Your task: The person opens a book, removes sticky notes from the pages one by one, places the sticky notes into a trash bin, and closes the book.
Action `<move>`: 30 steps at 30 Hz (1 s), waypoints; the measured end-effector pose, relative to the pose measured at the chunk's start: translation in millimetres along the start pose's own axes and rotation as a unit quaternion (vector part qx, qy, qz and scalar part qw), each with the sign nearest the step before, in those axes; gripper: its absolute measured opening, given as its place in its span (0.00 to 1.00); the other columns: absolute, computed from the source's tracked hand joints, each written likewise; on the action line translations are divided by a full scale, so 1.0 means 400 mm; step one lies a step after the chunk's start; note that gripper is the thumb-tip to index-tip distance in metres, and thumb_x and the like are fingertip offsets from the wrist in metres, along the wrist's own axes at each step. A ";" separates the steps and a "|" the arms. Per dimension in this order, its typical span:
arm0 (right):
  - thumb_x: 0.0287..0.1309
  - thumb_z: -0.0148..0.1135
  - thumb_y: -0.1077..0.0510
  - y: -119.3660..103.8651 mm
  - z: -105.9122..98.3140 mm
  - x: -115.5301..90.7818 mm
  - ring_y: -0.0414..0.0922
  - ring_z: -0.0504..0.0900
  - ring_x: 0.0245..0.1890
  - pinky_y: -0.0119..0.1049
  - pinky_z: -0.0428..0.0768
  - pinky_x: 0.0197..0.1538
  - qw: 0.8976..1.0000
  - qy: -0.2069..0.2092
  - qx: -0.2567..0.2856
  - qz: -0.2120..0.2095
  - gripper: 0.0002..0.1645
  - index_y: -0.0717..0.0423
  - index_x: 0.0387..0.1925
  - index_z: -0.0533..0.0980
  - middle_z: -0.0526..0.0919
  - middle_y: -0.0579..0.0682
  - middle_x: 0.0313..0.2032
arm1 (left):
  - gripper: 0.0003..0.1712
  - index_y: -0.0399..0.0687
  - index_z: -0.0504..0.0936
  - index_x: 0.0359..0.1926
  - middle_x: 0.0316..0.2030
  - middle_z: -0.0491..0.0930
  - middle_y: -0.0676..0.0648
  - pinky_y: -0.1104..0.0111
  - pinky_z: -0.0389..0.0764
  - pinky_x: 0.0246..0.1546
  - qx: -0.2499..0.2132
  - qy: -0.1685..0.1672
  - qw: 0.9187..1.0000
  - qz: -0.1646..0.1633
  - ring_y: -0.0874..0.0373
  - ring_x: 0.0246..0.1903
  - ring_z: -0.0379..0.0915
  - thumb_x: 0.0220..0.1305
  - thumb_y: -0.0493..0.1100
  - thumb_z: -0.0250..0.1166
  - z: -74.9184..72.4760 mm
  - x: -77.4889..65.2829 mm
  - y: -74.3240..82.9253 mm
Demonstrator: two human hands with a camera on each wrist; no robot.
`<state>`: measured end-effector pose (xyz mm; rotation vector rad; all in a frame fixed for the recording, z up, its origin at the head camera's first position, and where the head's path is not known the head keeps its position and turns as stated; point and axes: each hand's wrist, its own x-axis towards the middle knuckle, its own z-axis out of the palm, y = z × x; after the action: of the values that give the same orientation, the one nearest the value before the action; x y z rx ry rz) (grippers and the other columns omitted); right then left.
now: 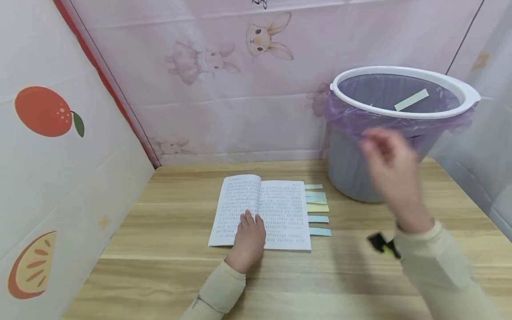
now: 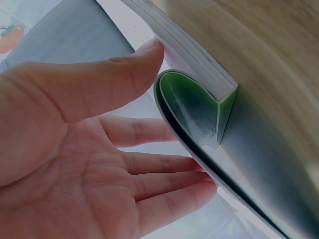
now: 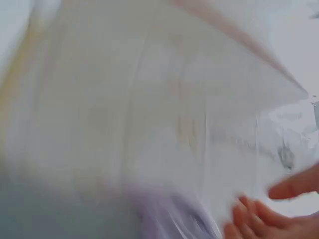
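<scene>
An open book (image 1: 282, 213) of printed text lies on the table, several pale blue and yellow paper tabs (image 1: 318, 207) sticking out past its right edge. My left hand (image 1: 249, 242) rests on the book near the fold, fingers extended; the left wrist view shows its thumb and fingertips (image 2: 202, 186) at the curved pages and green-lined cover. In the air in front of the bin (image 1: 352, 164), my right hand (image 1: 394, 178) is blurred by motion, fingers loosely bent, thumb apart, nothing visible in it. A pale green paper strip (image 1: 412, 100) shows within the bin's opening.
The grey bin has a white rim (image 1: 404, 114) and a purple liner (image 1: 348, 113), and stands at the table's back right. A small black object (image 1: 380, 243) appears beside the right wrist. Printed wall sheets (image 1: 224, 120) border the wooden table (image 1: 168, 249) behind and at left.
</scene>
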<state>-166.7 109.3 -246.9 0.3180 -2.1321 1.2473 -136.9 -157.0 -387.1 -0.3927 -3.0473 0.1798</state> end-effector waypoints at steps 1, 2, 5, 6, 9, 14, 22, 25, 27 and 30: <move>0.65 0.56 0.61 0.004 0.019 -0.031 0.34 0.77 0.41 0.27 0.74 0.46 0.996 -0.079 0.031 0.031 0.18 0.67 0.52 0.74 0.82 0.46 0.41 | 0.32 0.24 0.70 0.58 0.57 0.69 0.22 0.55 0.75 0.55 0.003 0.004 1.000 0.000 0.32 0.57 0.69 0.60 0.44 0.67 -0.001 0.001 -0.001; 0.67 0.55 0.60 0.014 0.036 -0.060 0.38 0.79 0.42 0.30 0.77 0.47 0.983 -0.167 0.056 0.061 0.19 0.69 0.54 0.73 0.83 0.52 0.43 | 0.32 0.24 0.71 0.58 0.57 0.69 0.22 0.56 0.75 0.55 0.005 0.007 1.000 0.000 0.32 0.57 0.69 0.60 0.44 0.67 -0.001 0.001 -0.001; 0.69 0.50 0.60 0.058 0.092 -0.131 0.54 0.81 0.49 0.43 0.79 0.51 0.914 -0.364 0.087 0.156 0.23 0.75 0.58 0.68 0.79 0.65 0.50 | 0.34 0.25 0.70 0.59 0.57 0.69 0.22 0.56 0.75 0.55 0.006 0.005 1.000 -0.001 0.32 0.57 0.69 0.59 0.45 0.68 0.001 0.004 -0.002; 0.69 0.49 0.61 0.073 0.109 -0.150 0.57 0.80 0.49 0.46 0.79 0.51 0.895 -0.395 0.093 0.188 0.24 0.77 0.58 0.67 0.79 0.68 0.50 | 0.34 0.25 0.70 0.59 0.57 0.69 0.22 0.56 0.75 0.55 0.007 0.003 1.000 0.000 0.32 0.57 0.69 0.59 0.45 0.68 0.001 0.005 -0.002; 0.68 0.48 0.63 0.110 0.150 -0.190 0.58 0.81 0.47 0.48 0.80 0.50 0.869 -0.421 0.078 0.247 0.22 0.80 0.54 0.68 0.78 0.69 0.48 | 0.35 0.24 0.70 0.59 0.57 0.68 0.22 0.55 0.75 0.56 0.001 -0.005 1.000 -0.001 0.31 0.58 0.68 0.59 0.45 0.68 0.002 0.005 -0.001; 0.66 0.49 0.64 0.139 0.177 -0.219 0.54 0.82 0.42 0.49 0.80 0.47 0.868 -0.419 0.050 0.262 0.19 0.79 0.49 0.73 0.79 0.67 0.45 | 0.34 0.25 0.70 0.59 0.57 0.68 0.22 0.55 0.75 0.56 -0.001 -0.005 1.000 -0.001 0.31 0.58 0.68 0.59 0.45 0.68 -0.002 0.001 0.000; 0.67 0.50 0.63 0.148 0.189 -0.233 0.54 0.82 0.43 0.49 0.79 0.49 0.863 -0.418 0.074 0.272 0.22 0.82 0.52 0.70 0.80 0.68 0.46 | 0.34 0.24 0.70 0.59 0.57 0.69 0.22 0.55 0.75 0.55 -0.001 0.001 1.000 -0.002 0.32 0.57 0.68 0.59 0.44 0.68 -0.005 -0.003 0.001; 0.66 0.50 0.64 0.145 0.187 -0.231 0.55 0.82 0.43 0.49 0.79 0.50 0.865 -0.409 0.094 0.276 0.23 0.83 0.53 0.68 0.80 0.68 0.46 | 0.33 0.24 0.71 0.58 0.56 0.69 0.22 0.56 0.76 0.54 0.006 0.008 1.000 0.002 0.32 0.57 0.69 0.59 0.44 0.68 -0.007 -0.005 0.000; 0.67 0.50 0.63 0.143 0.185 -0.229 0.54 0.81 0.44 0.49 0.79 0.50 0.865 -0.406 0.098 0.279 0.24 0.82 0.54 0.67 0.79 0.68 0.46 | 0.33 0.24 0.71 0.58 0.56 0.69 0.22 0.56 0.76 0.54 0.008 0.006 1.000 0.003 0.32 0.57 0.69 0.59 0.44 0.68 -0.005 -0.004 0.000; 0.66 0.52 0.63 0.143 0.187 -0.231 0.54 0.80 0.45 0.48 0.79 0.49 0.867 -0.396 0.106 0.284 0.26 0.83 0.56 0.64 0.79 0.68 0.47 | 0.33 0.24 0.70 0.59 0.57 0.68 0.22 0.56 0.76 0.54 0.001 -0.001 1.000 0.004 0.31 0.58 0.68 0.60 0.44 0.67 -0.003 0.001 0.001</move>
<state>-154.9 65.9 -371.0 0.3450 -2.9246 1.9416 -137.1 -156.6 -385.8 -0.4043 -3.0483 0.1839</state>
